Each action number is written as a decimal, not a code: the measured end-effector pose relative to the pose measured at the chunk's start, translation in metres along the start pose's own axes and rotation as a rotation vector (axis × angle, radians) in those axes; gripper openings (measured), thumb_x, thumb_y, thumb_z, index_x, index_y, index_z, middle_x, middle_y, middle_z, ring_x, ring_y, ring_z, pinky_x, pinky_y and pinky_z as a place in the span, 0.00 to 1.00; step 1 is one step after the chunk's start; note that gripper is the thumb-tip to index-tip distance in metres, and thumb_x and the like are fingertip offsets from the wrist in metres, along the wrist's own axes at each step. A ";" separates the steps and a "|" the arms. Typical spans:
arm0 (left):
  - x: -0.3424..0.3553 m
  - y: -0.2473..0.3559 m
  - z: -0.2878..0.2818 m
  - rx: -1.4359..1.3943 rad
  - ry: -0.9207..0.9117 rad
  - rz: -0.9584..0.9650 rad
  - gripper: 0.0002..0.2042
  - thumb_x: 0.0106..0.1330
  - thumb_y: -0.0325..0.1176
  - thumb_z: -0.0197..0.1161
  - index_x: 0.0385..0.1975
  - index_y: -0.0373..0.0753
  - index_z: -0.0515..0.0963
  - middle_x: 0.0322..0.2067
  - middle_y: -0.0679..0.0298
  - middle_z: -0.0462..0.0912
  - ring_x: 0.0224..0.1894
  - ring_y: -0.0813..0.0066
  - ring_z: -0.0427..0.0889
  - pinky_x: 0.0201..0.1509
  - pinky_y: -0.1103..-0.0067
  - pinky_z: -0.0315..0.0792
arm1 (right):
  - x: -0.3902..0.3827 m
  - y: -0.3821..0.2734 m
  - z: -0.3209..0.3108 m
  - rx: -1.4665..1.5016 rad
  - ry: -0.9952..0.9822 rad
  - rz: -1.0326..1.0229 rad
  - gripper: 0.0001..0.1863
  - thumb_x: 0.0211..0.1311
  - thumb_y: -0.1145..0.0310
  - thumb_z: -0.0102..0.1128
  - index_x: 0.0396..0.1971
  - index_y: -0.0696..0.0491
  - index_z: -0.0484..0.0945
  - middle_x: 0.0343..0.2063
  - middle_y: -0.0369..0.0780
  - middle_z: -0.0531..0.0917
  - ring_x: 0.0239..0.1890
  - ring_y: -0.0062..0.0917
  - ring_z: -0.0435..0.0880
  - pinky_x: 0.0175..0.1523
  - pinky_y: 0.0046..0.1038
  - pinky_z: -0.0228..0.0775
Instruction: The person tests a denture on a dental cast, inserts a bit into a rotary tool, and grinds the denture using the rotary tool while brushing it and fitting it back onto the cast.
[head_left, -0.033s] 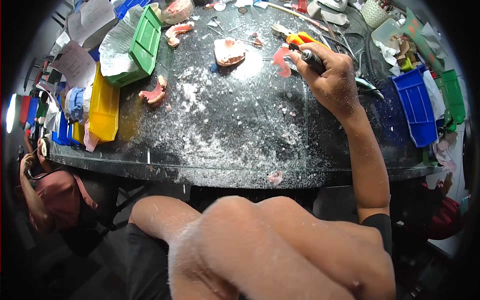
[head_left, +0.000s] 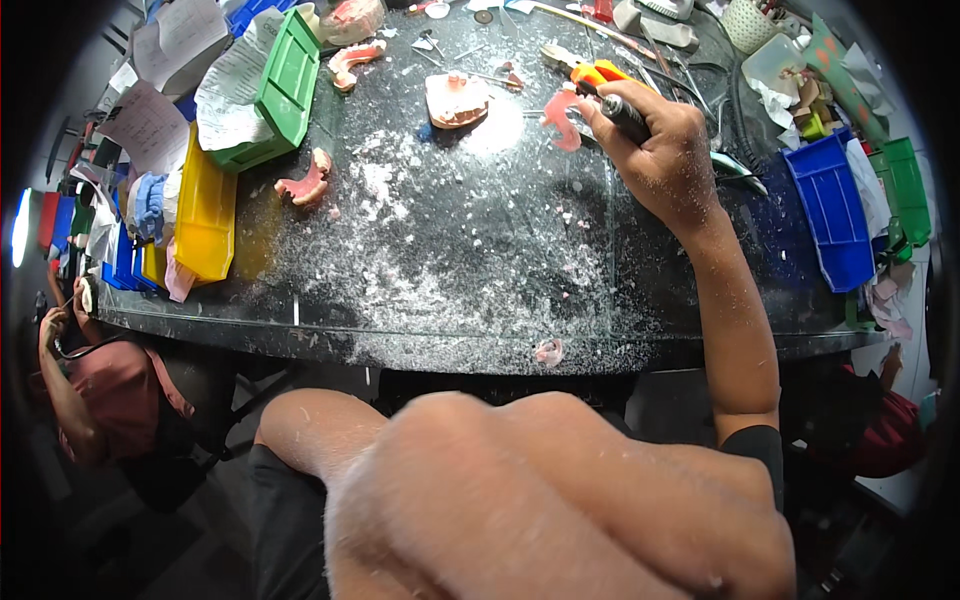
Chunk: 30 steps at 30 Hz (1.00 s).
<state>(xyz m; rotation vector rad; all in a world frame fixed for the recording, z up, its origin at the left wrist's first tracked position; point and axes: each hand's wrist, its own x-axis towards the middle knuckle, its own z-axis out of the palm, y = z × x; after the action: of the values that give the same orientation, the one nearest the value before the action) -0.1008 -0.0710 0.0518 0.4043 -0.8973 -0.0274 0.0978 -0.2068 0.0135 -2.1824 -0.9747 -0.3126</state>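
Note:
My right hand (head_left: 660, 140) is closed around a black rotary handpiece (head_left: 625, 118) at the far right of the worktop. Against its fingertips is a pink curved denture base (head_left: 560, 122), apparently resting on the table. Orange-handled pliers (head_left: 600, 76) lie just beyond the hand. My left arm (head_left: 450, 470) is bent and blurred, very close in the lower middle; its hand is out of the picture. A dental cast (head_left: 457, 100) with a pink top stands left of the right hand. Another pink denture piece (head_left: 306, 180) lies farther left.
White grinding dust covers the dark tabletop (head_left: 480, 270). Green (head_left: 285, 85) and yellow (head_left: 208, 215) bins with papers stand at left; a blue bin (head_left: 828, 215) stands at right. Metal tools crowd the back right. Another person's arm (head_left: 70, 385) shows at far left.
My bent left arm has shifted slightly up and left in the picture. The right hand keeps its place with the handpiece.

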 end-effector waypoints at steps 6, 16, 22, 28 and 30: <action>0.002 -0.009 -0.021 -0.181 -0.012 0.049 0.44 0.54 0.53 0.70 0.58 0.20 0.59 0.59 0.37 0.62 0.64 0.48 0.62 0.66 0.58 0.55 | 0.003 0.014 -0.001 -0.011 0.125 -0.178 0.12 0.61 0.66 0.66 0.37 0.60 0.82 0.13 0.36 0.76 0.15 0.12 0.71 0.20 0.21 0.60; 0.003 -0.038 0.025 -0.308 -0.054 -0.101 0.57 0.46 0.56 0.76 0.65 0.17 0.54 0.65 0.32 0.58 0.68 0.40 0.60 0.69 0.57 0.54 | -0.003 0.014 0.000 -0.008 0.062 -0.123 0.10 0.60 0.69 0.67 0.36 0.59 0.81 0.18 0.39 0.81 0.17 0.14 0.76 0.23 0.21 0.65; 0.032 -0.065 0.067 -0.677 0.335 0.349 0.54 0.50 0.53 0.74 0.64 0.14 0.53 0.64 0.28 0.57 0.67 0.36 0.60 0.68 0.59 0.58 | 0.004 0.018 0.000 -0.021 0.085 -0.123 0.10 0.59 0.69 0.67 0.36 0.60 0.81 0.18 0.39 0.81 0.17 0.15 0.78 0.24 0.21 0.67; 0.033 -0.045 0.021 -0.240 -0.085 0.207 0.54 0.52 0.59 0.70 0.61 0.12 0.55 0.61 0.25 0.58 0.65 0.37 0.63 0.67 0.57 0.60 | 0.004 0.007 -0.010 -0.036 0.028 -0.077 0.12 0.53 0.73 0.62 0.38 0.61 0.81 0.27 0.46 0.85 0.26 0.31 0.86 0.34 0.29 0.78; 0.036 -0.044 0.010 -0.206 -0.065 0.190 0.53 0.53 0.58 0.69 0.61 0.12 0.56 0.61 0.26 0.59 0.65 0.39 0.64 0.66 0.58 0.60 | 0.000 0.010 -0.010 -0.006 0.010 -0.031 0.12 0.53 0.73 0.62 0.37 0.61 0.81 0.28 0.47 0.85 0.27 0.32 0.87 0.35 0.29 0.78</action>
<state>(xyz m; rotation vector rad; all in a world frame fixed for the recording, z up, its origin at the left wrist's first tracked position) -0.0792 -0.1217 0.0686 0.1265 -0.9840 0.0413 0.1063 -0.2185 0.0157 -2.1714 -1.0039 -0.3409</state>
